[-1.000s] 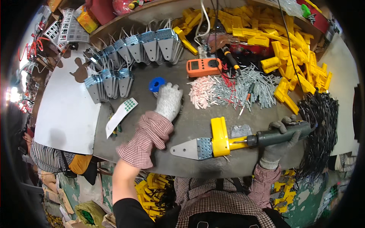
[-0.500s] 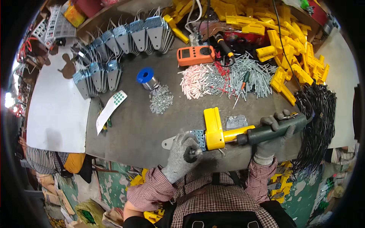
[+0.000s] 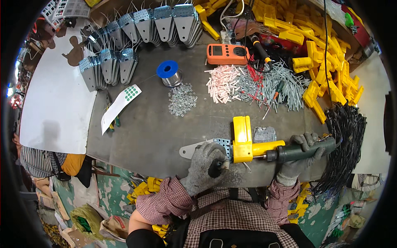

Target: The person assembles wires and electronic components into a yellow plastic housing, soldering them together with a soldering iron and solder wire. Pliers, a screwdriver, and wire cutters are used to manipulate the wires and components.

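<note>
In a grey glove, my left hand (image 3: 204, 167) is closed round a flat metal bracket (image 3: 188, 151) with a bluish perforated end. Something dark shows at its fingers, too hidden to name. Against the perforated end sits a yellow plastic handle part (image 3: 242, 139), its long arm reaching right. My right hand (image 3: 304, 155), gloved too, wraps round a dark green electric screwdriver (image 3: 297, 150). The screwdriver lies level, and its thin bit meets the right side of the yellow part. The bit's tip is hidden. A small clear plastic piece (image 3: 264, 134) lies just behind the yellow arm.
Rows of metal brackets (image 3: 161, 22) stand at the back left. A blue solder spool (image 3: 168, 71), a pile of nuts (image 3: 182, 100), an orange multimeter (image 3: 227, 54) and long screws (image 3: 285, 89) lie behind my hands. Yellow parts (image 3: 322, 53) and black cables (image 3: 345, 144) are heaped to the right.
The whole view has shifted, with the bench things a little further right. Both hands keep their holds, and the bit stays at the yellow part.
</note>
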The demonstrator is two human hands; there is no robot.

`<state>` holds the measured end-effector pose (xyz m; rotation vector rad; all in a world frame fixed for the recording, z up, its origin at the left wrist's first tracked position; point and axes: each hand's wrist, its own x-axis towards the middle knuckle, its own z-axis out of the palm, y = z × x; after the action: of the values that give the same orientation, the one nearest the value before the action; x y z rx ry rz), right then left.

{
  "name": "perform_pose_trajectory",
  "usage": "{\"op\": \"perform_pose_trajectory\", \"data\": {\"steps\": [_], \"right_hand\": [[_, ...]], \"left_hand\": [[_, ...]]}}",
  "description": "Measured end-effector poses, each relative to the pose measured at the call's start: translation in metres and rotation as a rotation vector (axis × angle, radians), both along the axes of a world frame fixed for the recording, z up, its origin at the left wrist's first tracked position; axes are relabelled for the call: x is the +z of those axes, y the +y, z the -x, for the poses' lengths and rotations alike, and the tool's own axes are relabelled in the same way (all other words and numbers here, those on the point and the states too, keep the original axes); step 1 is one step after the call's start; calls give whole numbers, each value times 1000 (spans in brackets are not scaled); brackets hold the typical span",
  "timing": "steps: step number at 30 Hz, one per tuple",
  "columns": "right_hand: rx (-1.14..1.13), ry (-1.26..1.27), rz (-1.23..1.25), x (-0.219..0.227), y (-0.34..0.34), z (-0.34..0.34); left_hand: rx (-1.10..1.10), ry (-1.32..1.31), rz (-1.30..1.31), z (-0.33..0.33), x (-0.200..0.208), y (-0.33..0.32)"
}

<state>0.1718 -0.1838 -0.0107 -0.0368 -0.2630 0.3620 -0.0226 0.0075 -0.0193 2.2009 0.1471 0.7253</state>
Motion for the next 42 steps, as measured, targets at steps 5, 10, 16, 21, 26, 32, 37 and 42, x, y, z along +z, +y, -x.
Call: {"op": "perform_pose_trajectory", "data": {"steps": [5, 10, 16, 21, 26, 32, 37, 42], "right_hand": [[1, 8, -33, 0, 1, 1], [-27, 34, 31, -1, 0, 2], [-20, -12, -11, -4, 0, 1], [-3, 9, 25, -3, -4, 5], [32, -29, 42, -2, -2, 4], [21, -47, 23, -4, -5, 4], [-14, -43, 58, -9, -7, 2], [-41, -38, 99, -4, -3, 4]], "left_hand": [[6, 32, -18, -1, 4, 0], [1, 37, 12, 2, 5, 0], [-10, 75, 37, 1, 7, -1], [-39, 93, 17, 4, 9, 2], [-59, 203, 22, -1, 24, 12], [-222, 422, -40, -10, 36, 24], [-126, 380, -127, 3, 36, 14], [63, 187, 87, 14, 15, -3]]}}
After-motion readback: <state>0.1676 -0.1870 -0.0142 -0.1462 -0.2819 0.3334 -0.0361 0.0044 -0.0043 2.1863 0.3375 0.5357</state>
